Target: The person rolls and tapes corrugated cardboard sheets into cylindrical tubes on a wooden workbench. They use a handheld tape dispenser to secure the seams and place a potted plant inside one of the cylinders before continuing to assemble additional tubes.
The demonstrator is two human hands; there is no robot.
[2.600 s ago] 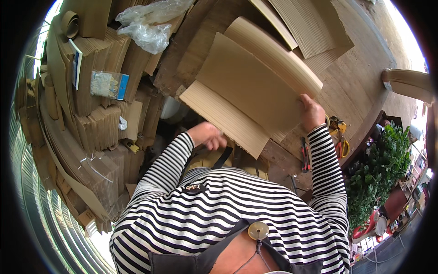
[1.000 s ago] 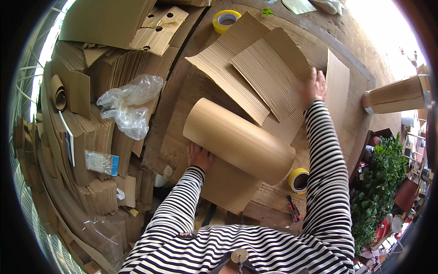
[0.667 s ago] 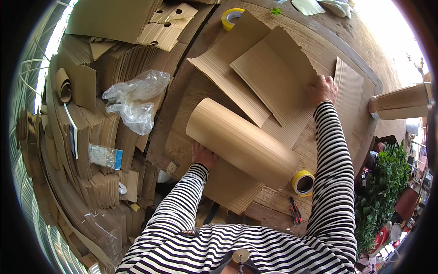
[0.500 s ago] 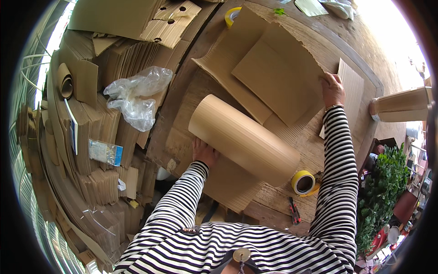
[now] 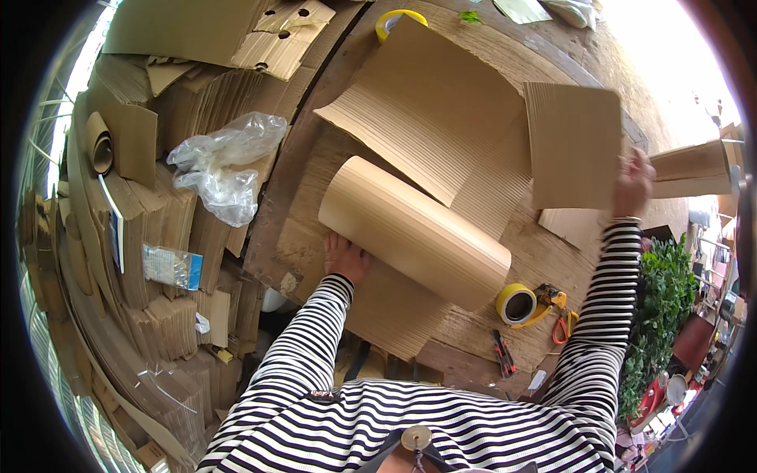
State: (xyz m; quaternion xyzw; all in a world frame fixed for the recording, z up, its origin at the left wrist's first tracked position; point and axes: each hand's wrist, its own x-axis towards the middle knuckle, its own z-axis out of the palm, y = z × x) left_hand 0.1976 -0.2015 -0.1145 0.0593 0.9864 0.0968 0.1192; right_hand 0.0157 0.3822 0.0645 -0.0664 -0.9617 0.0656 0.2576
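A flat, squarish piece of cardboard (image 5: 576,142) is raised over the right part of the table. My right hand (image 5: 634,180), slightly blurred, grips it by its right edge. Across the middle lies a large curled roll of corrugated cardboard (image 5: 418,232), slanting from upper left to lower right. My left hand (image 5: 345,258) rests flat beside the roll's near left side, fingers apart, with some fingertips close against the roll. Beyond the roll spreads a big bent cardboard sheet (image 5: 441,102). The roll's near side continues as a flat flap (image 5: 394,319) over the table edge.
Yellow tape (image 5: 516,305) with a dispenser, a red-black cutter (image 5: 503,355) and orange-handled scissors (image 5: 564,327) lie near right. Another tape roll (image 5: 398,24) sits at the far edge. Stacked cardboard (image 5: 150,229) and a clear plastic bag (image 5: 225,169) fill the left.
My right hand has moved right, drawing the squarish cardboard piece off the big sheet and lifting it. My left hand stays beside the roll. The view has shifted slightly.
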